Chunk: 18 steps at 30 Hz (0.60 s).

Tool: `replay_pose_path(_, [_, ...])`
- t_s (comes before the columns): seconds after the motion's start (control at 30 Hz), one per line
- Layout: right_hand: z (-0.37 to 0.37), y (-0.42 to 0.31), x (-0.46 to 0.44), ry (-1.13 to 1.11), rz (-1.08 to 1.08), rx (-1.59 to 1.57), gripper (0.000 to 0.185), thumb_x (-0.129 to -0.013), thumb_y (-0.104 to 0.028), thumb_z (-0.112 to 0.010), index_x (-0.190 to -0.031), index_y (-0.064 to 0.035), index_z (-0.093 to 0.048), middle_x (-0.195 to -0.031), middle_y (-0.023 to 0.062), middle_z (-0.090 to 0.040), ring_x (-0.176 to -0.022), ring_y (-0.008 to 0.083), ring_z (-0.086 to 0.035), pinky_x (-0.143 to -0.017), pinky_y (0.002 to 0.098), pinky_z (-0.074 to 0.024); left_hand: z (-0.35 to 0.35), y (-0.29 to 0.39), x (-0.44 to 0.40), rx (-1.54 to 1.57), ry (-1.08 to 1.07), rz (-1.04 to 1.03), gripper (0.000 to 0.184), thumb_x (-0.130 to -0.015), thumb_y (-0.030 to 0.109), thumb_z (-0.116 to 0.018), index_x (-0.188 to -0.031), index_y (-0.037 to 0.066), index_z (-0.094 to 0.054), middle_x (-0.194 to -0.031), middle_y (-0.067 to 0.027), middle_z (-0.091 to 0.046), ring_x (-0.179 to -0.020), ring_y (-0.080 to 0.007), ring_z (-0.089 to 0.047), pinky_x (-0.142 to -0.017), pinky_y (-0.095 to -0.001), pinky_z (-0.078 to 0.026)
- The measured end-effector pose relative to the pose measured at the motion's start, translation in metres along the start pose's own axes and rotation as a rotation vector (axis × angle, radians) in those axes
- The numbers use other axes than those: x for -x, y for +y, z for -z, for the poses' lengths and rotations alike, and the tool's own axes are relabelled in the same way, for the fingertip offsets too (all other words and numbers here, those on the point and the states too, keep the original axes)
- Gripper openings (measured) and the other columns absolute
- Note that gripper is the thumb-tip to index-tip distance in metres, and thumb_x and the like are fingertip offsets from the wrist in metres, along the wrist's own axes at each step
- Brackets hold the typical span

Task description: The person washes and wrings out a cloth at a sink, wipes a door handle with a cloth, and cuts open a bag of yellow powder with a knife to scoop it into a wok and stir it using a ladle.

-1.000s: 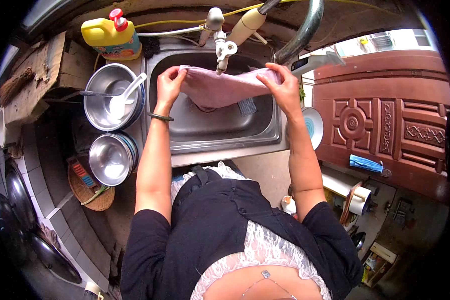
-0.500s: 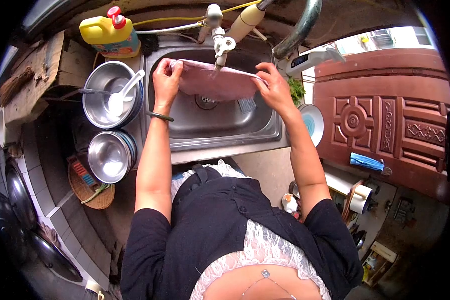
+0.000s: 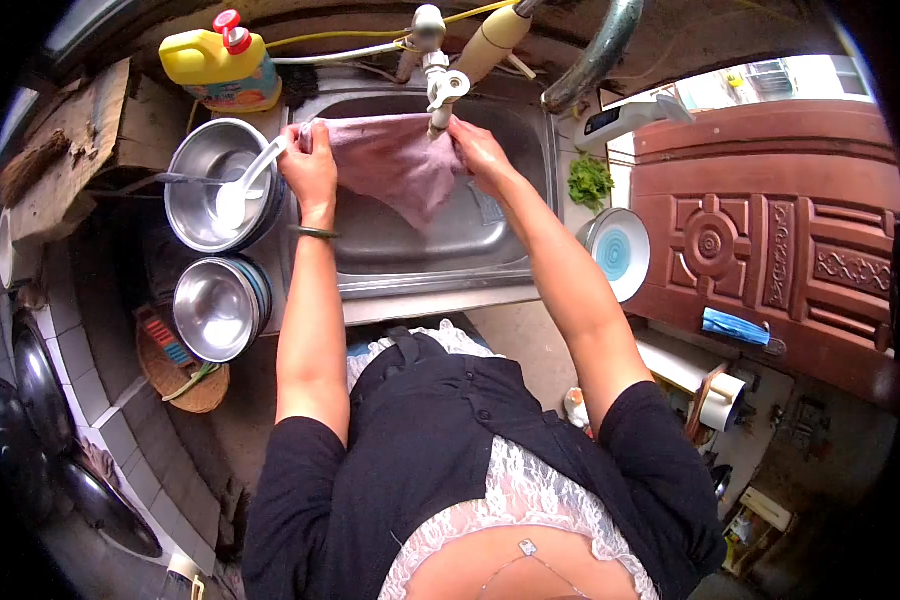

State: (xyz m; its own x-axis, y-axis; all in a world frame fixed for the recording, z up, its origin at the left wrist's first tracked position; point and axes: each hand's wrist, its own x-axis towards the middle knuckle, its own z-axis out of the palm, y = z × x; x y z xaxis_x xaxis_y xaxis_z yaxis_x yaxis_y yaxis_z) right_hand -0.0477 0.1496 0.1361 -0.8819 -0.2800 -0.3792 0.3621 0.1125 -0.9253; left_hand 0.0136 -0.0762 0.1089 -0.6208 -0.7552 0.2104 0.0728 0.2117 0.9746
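Observation:
A pink cloth [image 3: 395, 165] hangs between my two hands over the metal sink [image 3: 400, 255], its lower part drooping to a point. My left hand [image 3: 310, 172] is closed on the cloth's left corner, close to the sink's left rim. At the other end, my right hand [image 3: 478, 155] grips the cloth just beside the tap [image 3: 440, 110]. The tap's spout comes down at the cloth's upper right edge. The cloth hides the drain and part of the basin.
Left of the sink stand a metal bowl with a white spoon [image 3: 232, 205] and stacked smaller bowls [image 3: 215, 310]. A yellow jug [image 3: 220, 70] is behind them. Right of the sink lie green leaves [image 3: 590, 182] and a plate [image 3: 618, 255]. A wicker basket [image 3: 205, 390] sits lower left.
Both hands have shifted left, the right one farther, so they are closer together. The cloth has gone from stretched out to sagging in folds.

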Motion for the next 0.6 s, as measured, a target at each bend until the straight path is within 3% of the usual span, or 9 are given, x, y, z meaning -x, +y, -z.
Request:
replay_pose_path(0.07, [-0.014, 0.002, -0.006, -0.020, -0.175, -0.200, 0.034, -0.094, -0.034, -0.049, -0.107, -0.0057, -0.062, -0.093, 0.0022, -0.063, -0.082, 0.0120, -0.057, -0.070, 0.0285, -0.0467, 0.005, 0.006, 0.002, -0.004, 0.000, -0.015, 0.021, -0.082, 0.017, -0.064, -0.077, 0.001, -0.052, -0.064, 0.0000, -0.049, -0.058, -0.0094, -0.043, -0.055, -0.0273, -0.041])
replay_pose_path(0.17, [-0.029, -0.002, -0.004, 0.033, -0.189, -0.220, 0.034, -0.095, -0.034, -0.049, -0.109, -0.0057, -0.060, -0.096, 0.0038, -0.063, -0.083, 0.0143, -0.059, -0.071, 0.0308, -0.0476, 0.009, 0.011, 0.005, -0.097, -0.030, 0.043, 0.025, -0.082, 0.020, -0.066, -0.077, 0.000, -0.052, -0.065, -0.0044, -0.051, -0.060, -0.0126, -0.048, -0.057, -0.0301, -0.043])
replay_pose_path(0.27, [-0.024, 0.001, -0.012, 0.026, -0.188, -0.228, 0.033, -0.093, -0.034, -0.050, -0.109, -0.0072, -0.060, -0.098, 0.0045, -0.062, -0.083, 0.0154, -0.060, -0.073, 0.0333, -0.0490, 0.009, 0.006, 0.003, -0.074, 0.057, -0.039, 0.027, -0.082, 0.022, -0.066, -0.077, 0.000, -0.052, -0.064, -0.0057, -0.051, -0.060, -0.0138, -0.049, -0.058, -0.0314, -0.043])
replay_pose_path(0.53, [-0.017, -0.017, -0.007, -0.040, -0.291, -0.217, 0.028, -0.093, -0.029, -0.050, -0.108, -0.0069, -0.060, -0.099, 0.0061, -0.062, -0.086, 0.0182, -0.061, -0.074, 0.0363, -0.0504, -0.005, 0.015, 0.004, -0.023, 0.074, -0.027, 0.028, -0.083, 0.023, -0.067, -0.076, 0.001, -0.050, -0.062, -0.0011, -0.047, -0.056, -0.0104, -0.040, -0.052, -0.0283, -0.037])
replay_pose_path(0.6, [-0.020, -0.022, 0.002, -0.037, -0.281, -0.221, 0.028, -0.093, -0.029, -0.050, -0.108, -0.0075, -0.060, -0.098, 0.0055, -0.062, -0.085, 0.0180, -0.061, -0.074, 0.0357, -0.0501, -0.008, 0.020, 0.009, -0.006, 0.033, 0.024, 0.025, -0.085, 0.022, -0.065, -0.078, 0.001, -0.052, -0.066, 0.0005, -0.049, -0.060, -0.0091, -0.042, -0.056, -0.0269, -0.039])
